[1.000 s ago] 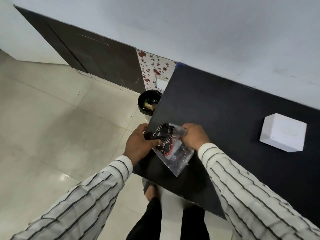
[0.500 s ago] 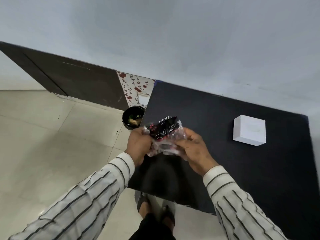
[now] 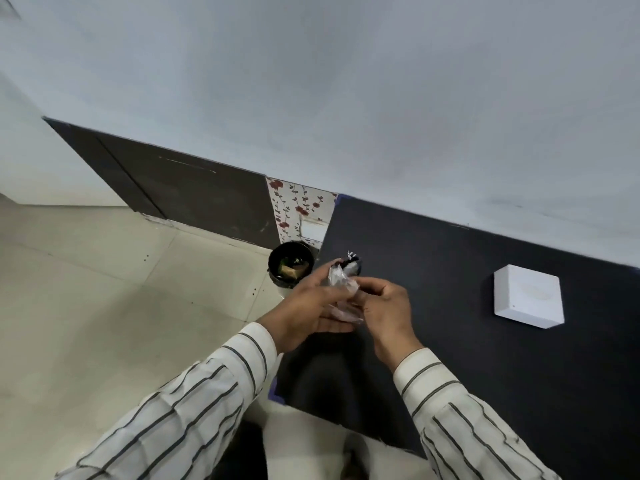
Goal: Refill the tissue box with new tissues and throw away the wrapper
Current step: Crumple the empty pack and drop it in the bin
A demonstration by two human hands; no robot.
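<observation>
So both hands are up in front of the chest, meeting over the near-left edge of the table, and the wrapper is scrunched up between them. Left hand comes in from the lower left with the forearm angled up and to the right, palm turned inward, fingers curled around the clear plastic from the left side. Right hand comes up from the lower right, wrist bent a bit, back of the hand facing the camera, thumb and fingertips pinching the plastic from the right. Both are closed on the wrapper, neither is spread out. The hands are touching or nearly touching where the plastic bunches.

The wrapper is mostly crumpled clear film, with a dark printed bit sticking out the top above the fingers. It's held in the air, not resting on the table.

Both sleeves are white with thin dark stripes, cuffs sitting right at the wrists.

The tissue box is a plain white square box sitting on the dark table well off to the right of the hands, near the wall. Can't tell from this angle what's inside it.

The bin is a small dark round one on the floor just left of the table's far-left corner, just beyond the left hand's fingers in the view. Some scraps are visible inside. Behind it there's a strip of floral paper on the wall.
</observation>
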